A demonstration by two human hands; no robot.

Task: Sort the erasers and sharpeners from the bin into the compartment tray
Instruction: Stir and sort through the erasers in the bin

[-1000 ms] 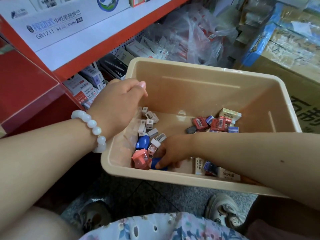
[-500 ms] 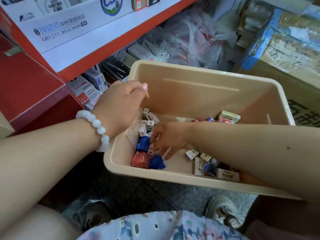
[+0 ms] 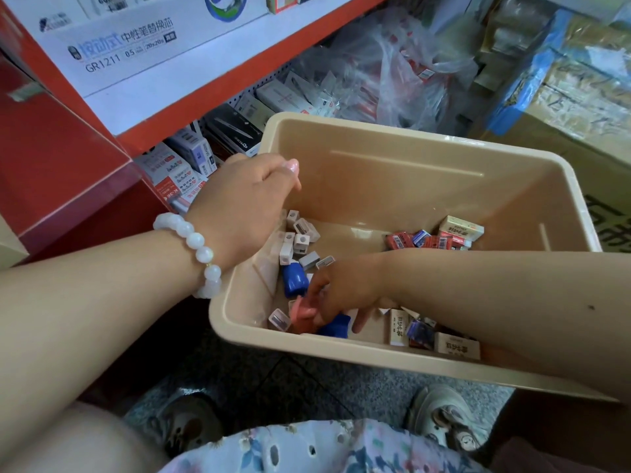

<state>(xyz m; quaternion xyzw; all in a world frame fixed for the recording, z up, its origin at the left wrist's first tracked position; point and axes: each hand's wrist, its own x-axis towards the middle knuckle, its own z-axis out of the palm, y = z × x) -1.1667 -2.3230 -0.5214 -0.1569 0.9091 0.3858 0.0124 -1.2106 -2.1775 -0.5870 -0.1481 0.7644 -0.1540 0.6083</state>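
1. Beige plastic bin [image 3: 409,172] sits on the floor by the red shelf [image 3: 191,107], tilted a bit toward the person. No compartment tray in view.
2. Contents: small white/grey sharpeners [image 3: 300,242] piled at the left end, a blue sharpener [image 3: 294,279] just below them, a pink sharpener [image 3: 302,314] and another blue one [image 3: 336,326] against the near wall. One clear little sharpener [image 3: 279,319] sits left of the pink.
3. Erasers: red/blue wrapped erasers [image 3: 423,240] w/ a cream boxed eraser [image 3: 461,228] at the far right; more boxed erasers [image 3: 456,345] near the front wall, partly under the forearm.
4. Right hand [image 3: 345,291] is down in the bin, fingers spread and lying on the pink and blue sharpeners. Grip looks released, touching, not closed round anything.
5. Left hand [image 3: 246,206] hangs over the bin's left rim, fingers curled w/ thumb to fingertips. Can't tell if its grip pinches sth; underside hidden.
6. Handling, my guess: all light, hard plastic, smooth, so they'll skid on the bin floor. Pinch each sharpener across its flat sides. Erasers are rubbery, grippier; paper sleeves may slide off, so take them by the body, not the sleeve end.
7. White bead bracelet [image 3: 198,250] on the left wrist.
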